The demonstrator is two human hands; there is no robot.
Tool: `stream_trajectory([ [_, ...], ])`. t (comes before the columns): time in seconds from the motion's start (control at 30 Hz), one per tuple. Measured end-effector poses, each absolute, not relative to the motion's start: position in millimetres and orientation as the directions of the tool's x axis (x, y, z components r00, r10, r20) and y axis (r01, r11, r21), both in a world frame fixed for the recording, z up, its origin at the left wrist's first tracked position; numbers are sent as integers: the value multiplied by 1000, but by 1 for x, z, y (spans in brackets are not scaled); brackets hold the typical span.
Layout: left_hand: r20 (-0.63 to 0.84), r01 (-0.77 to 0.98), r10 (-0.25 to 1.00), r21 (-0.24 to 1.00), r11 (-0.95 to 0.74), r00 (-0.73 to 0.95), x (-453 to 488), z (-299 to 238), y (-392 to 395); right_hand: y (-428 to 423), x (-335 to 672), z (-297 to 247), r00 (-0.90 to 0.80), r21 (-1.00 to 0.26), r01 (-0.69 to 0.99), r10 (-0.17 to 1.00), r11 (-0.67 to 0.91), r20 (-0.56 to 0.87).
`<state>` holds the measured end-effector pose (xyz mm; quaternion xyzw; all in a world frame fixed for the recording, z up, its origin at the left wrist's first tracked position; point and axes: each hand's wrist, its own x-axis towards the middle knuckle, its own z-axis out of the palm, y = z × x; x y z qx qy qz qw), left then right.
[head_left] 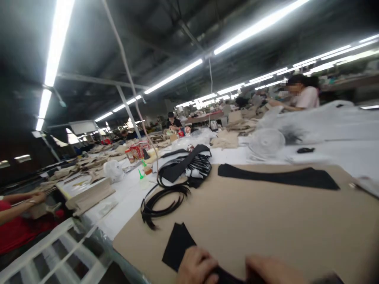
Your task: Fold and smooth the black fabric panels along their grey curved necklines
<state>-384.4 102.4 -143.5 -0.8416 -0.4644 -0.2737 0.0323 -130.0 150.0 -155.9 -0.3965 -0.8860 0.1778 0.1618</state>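
Observation:
At the bottom of the head view, my left hand [197,267] has its fingers curled on a black fabric piece [178,246]. The wide end of that piece sticks out to the left of the hand and lies on the brown board [260,221]. My right hand [272,270] is at the lower edge beside the dark material; blur and the frame edge hide its fingers. Farther up the board lies a long curved black fabric piece [275,175]. A coil of black strips [162,203] and a pile of black pieces [189,163] are at the upper left.
Green-tipped bottles [141,180] stand left of the pile. Behind the board are a clear plastic-covered fan [266,142] and stacks of beige fabric [226,140]. A person in red [17,221] works at far left; another in a light shirt [308,96] is at back right.

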Motion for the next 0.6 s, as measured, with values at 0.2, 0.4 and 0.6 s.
stream_trajectory([
  [0.2, 198, 767, 909, 489, -416, 367, -336, -135, 108, 133, -127, -122, -614, -573, 674, 785, 466, -84],
  [0.4, 43, 804, 930, 490, -338, 365, -316, -124, 114, 135, -125, -124, -585, -604, 681, 804, 415, -108],
  [0.6, -3, 809, 915, 468, -356, 405, -305, -122, 117, 135, -127, -120, -583, -619, 673, 805, 405, -107],
])
